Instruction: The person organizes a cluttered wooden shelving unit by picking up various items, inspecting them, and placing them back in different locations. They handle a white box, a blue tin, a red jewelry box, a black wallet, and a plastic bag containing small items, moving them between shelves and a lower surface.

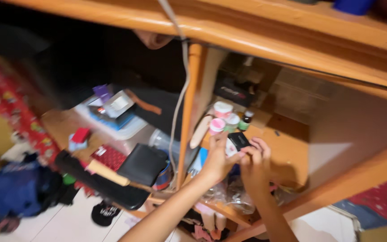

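Both the left hand and right hand are clamped on a small black case over the wooden shelf, beside little round jars.

Held packet: small black rectangular package, pinched between both hands.
Back box: dark flat box, light label, rear of shelf.
Jars: pink-and-white round tubs.
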